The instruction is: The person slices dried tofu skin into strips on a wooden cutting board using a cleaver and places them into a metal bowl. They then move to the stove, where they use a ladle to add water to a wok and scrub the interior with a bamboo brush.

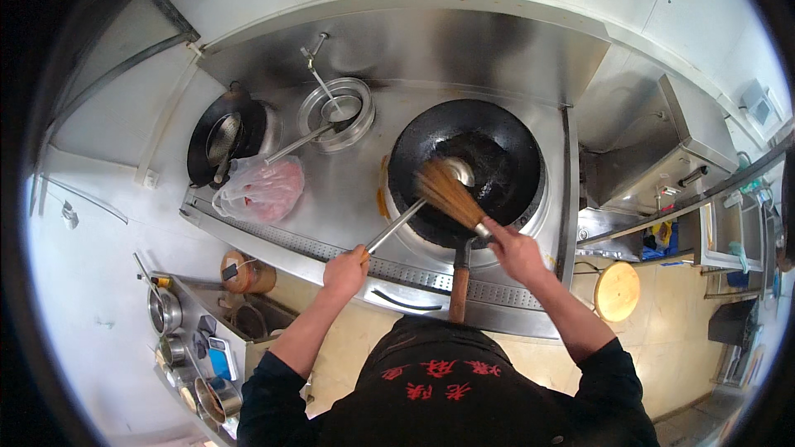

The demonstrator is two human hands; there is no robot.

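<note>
A large black wok (428, 124) with a wooden handle (459, 295) sits on the stove ring, its inner surface wet and shiny. My left hand (346, 270) grips the handle of a long metal ladle (397, 223). The ladle's bowl (458, 172) rests inside the wok, partly behind a brush. In my right hand (518, 254) is that bamboo wok brush (450, 192), its bristles blurred over the ladle and the wok's left side.
Left on the steel stovetop (348, 192) are a knotted plastic bag (261, 189), a smaller wok with a perforated skimmer (223, 139), and a round metal pot (367, 127) under a running tap (312, 65). A second long-handled ladle (298, 144) lies across the pot. A round wooden stool (617, 292) stands right.
</note>
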